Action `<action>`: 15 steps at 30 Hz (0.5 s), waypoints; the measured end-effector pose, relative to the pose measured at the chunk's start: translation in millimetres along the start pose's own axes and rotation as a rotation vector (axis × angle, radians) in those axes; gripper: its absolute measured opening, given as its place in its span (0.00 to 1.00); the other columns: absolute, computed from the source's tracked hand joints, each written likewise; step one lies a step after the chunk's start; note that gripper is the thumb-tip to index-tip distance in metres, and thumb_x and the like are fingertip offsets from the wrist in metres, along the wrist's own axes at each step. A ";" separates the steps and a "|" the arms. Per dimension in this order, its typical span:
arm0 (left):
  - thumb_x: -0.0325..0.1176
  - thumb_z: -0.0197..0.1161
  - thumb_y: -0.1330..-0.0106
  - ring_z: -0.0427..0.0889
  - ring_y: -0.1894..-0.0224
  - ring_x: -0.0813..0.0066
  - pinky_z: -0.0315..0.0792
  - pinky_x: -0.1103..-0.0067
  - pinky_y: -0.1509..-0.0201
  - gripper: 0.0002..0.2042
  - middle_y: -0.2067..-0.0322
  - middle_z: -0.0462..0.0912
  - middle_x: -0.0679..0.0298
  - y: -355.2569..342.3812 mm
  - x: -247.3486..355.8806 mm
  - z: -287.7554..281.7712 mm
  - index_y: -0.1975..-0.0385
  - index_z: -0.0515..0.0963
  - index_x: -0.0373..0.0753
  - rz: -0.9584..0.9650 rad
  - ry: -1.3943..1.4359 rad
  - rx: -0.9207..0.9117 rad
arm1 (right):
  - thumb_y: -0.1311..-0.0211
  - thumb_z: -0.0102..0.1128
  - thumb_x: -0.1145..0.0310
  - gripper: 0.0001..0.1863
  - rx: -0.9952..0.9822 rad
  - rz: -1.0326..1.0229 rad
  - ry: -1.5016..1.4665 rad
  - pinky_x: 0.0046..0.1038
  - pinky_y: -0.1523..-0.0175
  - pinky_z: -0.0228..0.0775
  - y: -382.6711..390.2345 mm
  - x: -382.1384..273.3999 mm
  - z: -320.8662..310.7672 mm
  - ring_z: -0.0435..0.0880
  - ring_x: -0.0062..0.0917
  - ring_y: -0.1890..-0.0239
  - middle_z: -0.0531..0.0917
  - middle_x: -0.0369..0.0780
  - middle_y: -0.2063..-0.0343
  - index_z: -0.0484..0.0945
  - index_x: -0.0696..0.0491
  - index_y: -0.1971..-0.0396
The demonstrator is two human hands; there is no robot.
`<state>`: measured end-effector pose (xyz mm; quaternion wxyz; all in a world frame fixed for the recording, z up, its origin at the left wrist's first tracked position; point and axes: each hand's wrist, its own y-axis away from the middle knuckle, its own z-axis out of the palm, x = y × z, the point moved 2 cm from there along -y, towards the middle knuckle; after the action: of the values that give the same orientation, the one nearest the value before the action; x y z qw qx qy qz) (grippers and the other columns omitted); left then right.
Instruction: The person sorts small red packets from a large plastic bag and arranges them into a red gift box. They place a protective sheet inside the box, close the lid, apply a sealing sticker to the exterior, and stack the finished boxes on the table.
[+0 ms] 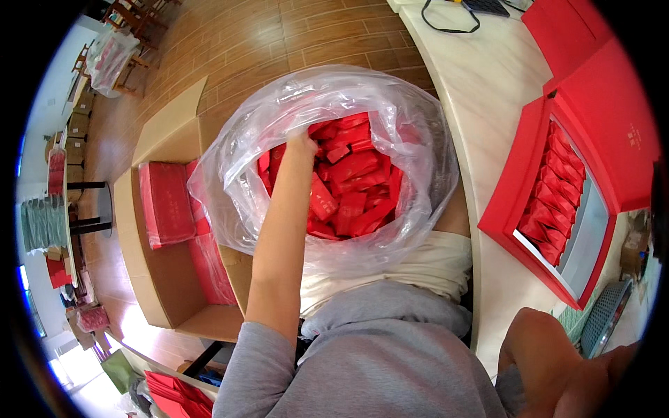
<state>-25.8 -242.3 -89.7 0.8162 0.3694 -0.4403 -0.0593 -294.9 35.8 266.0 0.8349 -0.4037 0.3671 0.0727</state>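
My left arm stretches forward into a large clear plastic bag (411, 90) full of small red packets (355, 167). Its mouth is folded wide around them. My left hand (302, 142) is at the left side of the bag's opening, against the packets; its fingers are mostly hidden, so I cannot make out whether it grips one. On the right, my bent right arm shows at the lower edge, but the hand itself is out of sight. An open red gift box (503, 202) lies on the white counter, with a row of red packets (554, 191) standing along one side of its pale insert.
Left of the bag stands an open cardboard carton (150, 292) holding plastic-wrapped red boxes (167, 202). The pale counter (463, 76) runs along the right, with a black cable (453, 30) at its far end. A grey basket (605, 317) sits at the right rim.
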 end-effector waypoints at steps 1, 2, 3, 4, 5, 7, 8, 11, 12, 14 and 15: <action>0.41 0.58 0.35 0.68 0.43 0.63 0.67 0.64 0.43 0.25 0.42 0.68 0.63 -4.9 3.0 2.6 0.39 0.61 0.47 -0.001 0.004 0.011 | 0.45 0.58 0.66 0.19 -0.002 0.001 -0.008 0.33 0.53 0.66 0.3 0.5 -0.7 0.73 0.33 0.55 0.74 0.44 0.57 0.71 0.55 0.53; 0.41 0.58 0.35 0.68 0.44 0.63 0.67 0.64 0.44 0.25 0.43 0.68 0.63 -8.5 5.1 3.7 0.39 0.61 0.47 -0.002 0.008 0.022 | 0.45 0.59 0.65 0.19 -0.005 0.002 -0.007 0.33 0.53 0.66 0.0 1.0 -2.2 0.73 0.33 0.55 0.74 0.45 0.56 0.71 0.55 0.53; 0.41 0.58 0.35 0.68 0.45 0.63 0.67 0.65 0.44 0.24 0.43 0.69 0.64 -11.1 6.8 6.1 0.40 0.62 0.47 0.001 0.003 0.032 | 0.45 0.59 0.65 0.20 -0.002 0.001 -0.012 0.33 0.52 0.66 0.8 0.5 -5.9 0.73 0.33 0.54 0.74 0.45 0.56 0.70 0.54 0.53; 0.42 0.58 0.35 0.69 0.45 0.64 0.68 0.65 0.45 0.24 0.44 0.69 0.64 -12.8 7.0 8.0 0.40 0.62 0.48 0.002 -0.005 0.045 | 0.45 0.59 0.65 0.20 0.000 -0.003 -0.016 0.33 0.52 0.65 1.5 0.0 -7.3 0.73 0.33 0.54 0.73 0.45 0.55 0.70 0.54 0.52; 0.42 0.58 0.35 0.69 0.46 0.64 0.68 0.65 0.46 0.23 0.44 0.69 0.64 -13.8 6.9 9.0 0.41 0.63 0.48 0.005 -0.013 0.061 | 0.45 0.59 0.64 0.21 0.000 -0.007 -0.023 0.34 0.51 0.65 2.3 -0.8 -9.1 0.73 0.33 0.53 0.73 0.45 0.55 0.70 0.54 0.52; 0.42 0.58 0.35 0.70 0.47 0.64 0.69 0.66 0.47 0.22 0.45 0.70 0.65 -14.0 4.1 8.5 0.42 0.64 0.48 0.006 -0.024 0.088 | 0.45 0.60 0.64 0.22 -0.001 -0.010 -0.026 0.34 0.51 0.65 4.4 -1.6 -10.8 0.72 0.33 0.52 0.73 0.45 0.54 0.69 0.54 0.51; 0.42 0.58 0.35 0.70 0.48 0.64 0.69 0.66 0.48 0.22 0.45 0.71 0.65 -13.4 2.3 7.5 0.42 0.64 0.49 0.008 -0.034 0.105 | 0.45 0.60 0.63 0.23 -0.001 -0.011 -0.035 0.34 0.50 0.65 5.4 -0.8 -11.8 0.72 0.33 0.52 0.72 0.45 0.53 0.69 0.54 0.50; 0.42 0.58 0.35 0.71 0.49 0.65 0.70 0.67 0.50 0.20 0.47 0.72 0.66 -8.7 -6.3 6.7 0.44 0.66 0.49 0.009 -0.064 0.147 | 0.45 0.61 0.62 0.24 -0.003 -0.012 -0.041 0.35 0.49 0.64 8.1 -0.9 -12.9 0.71 0.34 0.50 0.72 0.45 0.52 0.68 0.53 0.49; 0.42 0.58 0.35 0.71 0.50 0.65 0.70 0.67 0.50 0.20 0.47 0.72 0.66 -7.5 -7.8 5.4 0.44 0.67 0.50 0.009 -0.073 0.163 | 0.46 0.61 0.62 0.25 -0.003 -0.015 -0.043 0.35 0.48 0.64 9.2 -1.4 -13.1 0.71 0.34 0.50 0.71 0.45 0.51 0.68 0.53 0.48; 0.43 0.58 0.35 0.72 0.51 0.65 0.71 0.68 0.51 0.19 0.48 0.73 0.67 -5.2 -11.3 3.1 0.45 0.68 0.50 -0.004 -0.087 0.205 | 0.46 0.61 0.61 0.26 -0.005 -0.019 -0.056 0.35 0.47 0.63 10.5 -2.5 -13.3 0.71 0.34 0.49 0.71 0.45 0.50 0.67 0.53 0.48; 0.43 0.58 0.35 0.72 0.52 0.66 0.71 0.68 0.52 0.19 0.48 0.73 0.67 -4.2 -13.7 1.6 0.46 0.68 0.50 -0.013 -0.090 0.227 | 0.46 0.62 0.60 0.27 -0.002 -0.020 -0.055 0.35 0.47 0.63 11.2 -6.5 -12.1 0.71 0.34 0.48 0.71 0.45 0.50 0.67 0.53 0.47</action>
<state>-34.3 -240.5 -101.1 0.7481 0.4594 -0.4778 -0.0308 -310.9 35.7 258.5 0.8450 -0.4061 0.3396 0.0757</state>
